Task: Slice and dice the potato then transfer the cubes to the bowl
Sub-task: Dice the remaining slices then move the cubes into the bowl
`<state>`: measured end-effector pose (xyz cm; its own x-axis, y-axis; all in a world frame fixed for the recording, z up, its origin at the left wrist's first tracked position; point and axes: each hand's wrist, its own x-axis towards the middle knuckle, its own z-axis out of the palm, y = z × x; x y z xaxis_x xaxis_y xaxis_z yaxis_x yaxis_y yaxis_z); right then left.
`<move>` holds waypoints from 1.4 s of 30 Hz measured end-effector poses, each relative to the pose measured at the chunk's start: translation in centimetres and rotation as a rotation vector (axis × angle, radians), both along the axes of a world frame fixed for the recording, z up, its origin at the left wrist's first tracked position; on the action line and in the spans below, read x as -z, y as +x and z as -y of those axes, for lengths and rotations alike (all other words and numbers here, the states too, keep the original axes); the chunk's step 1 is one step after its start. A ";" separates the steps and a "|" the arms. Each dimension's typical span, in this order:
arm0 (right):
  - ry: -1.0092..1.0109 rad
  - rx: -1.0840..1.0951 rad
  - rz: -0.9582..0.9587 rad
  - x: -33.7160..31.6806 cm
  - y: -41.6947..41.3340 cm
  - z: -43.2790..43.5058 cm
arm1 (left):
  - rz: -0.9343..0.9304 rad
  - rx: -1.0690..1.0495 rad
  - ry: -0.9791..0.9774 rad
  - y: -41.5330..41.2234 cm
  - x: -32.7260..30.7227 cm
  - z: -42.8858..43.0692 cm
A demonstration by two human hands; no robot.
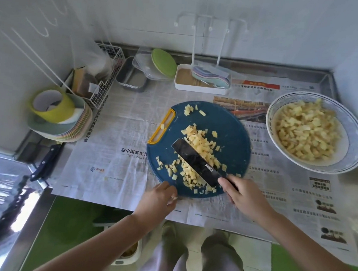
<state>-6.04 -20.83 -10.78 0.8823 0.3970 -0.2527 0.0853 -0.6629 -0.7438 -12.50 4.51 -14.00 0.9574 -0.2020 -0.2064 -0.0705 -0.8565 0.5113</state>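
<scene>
A round blue cutting board [231,130] with a yellow handle lies on newspaper, with a pile of diced potato cubes [200,146] in its middle and loose cubes scattered around. My right hand [239,192] grips the handle of a black cleaver [195,160], whose blade lies tilted across the pile. At the board's near edge my left hand [160,197] is curled, with a few potato bits at its fingertips. To the right stands a white bowl [354,135] with a blue rim, holding many potato cubes [307,131].
Stacked plates with a roll of yellow tape [51,103] sit at the left, by a wire rack [106,75]. A metal tin [131,77], a green lid [164,63] and a white tray [201,82] line the back. A dark-handled knife [44,164] lies by the left edge.
</scene>
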 end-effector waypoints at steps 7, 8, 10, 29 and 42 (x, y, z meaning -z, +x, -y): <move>0.026 0.007 -0.029 0.2 -0.1 0.8 | -0.099 0.074 0.056 1.2 -0.5 0.1; 0.036 0.016 -0.040 0.2 -0.2 0.9 | -0.088 0.033 0.004 1.5 -0.8 0.0; 0.060 0.031 -0.059 0.3 -0.3 1.2 | -0.017 -0.083 -0.111 2.6 -1.5 -0.4; -0.211 -0.131 -0.130 1.6 -2.7 -6.1 | -0.022 -0.246 -0.039 12.7 -3.1 -6.0; -0.335 -0.042 0.011 1.7 -2.4 -6.7 | -0.054 -0.300 -0.088 12.7 -2.7 -7.0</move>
<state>-8.42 -14.16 -12.46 0.8706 0.3294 -0.3654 0.1244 -0.8660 -0.4843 0.18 11.53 -11.32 0.9652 0.0683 -0.2525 0.2075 -0.7876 0.5802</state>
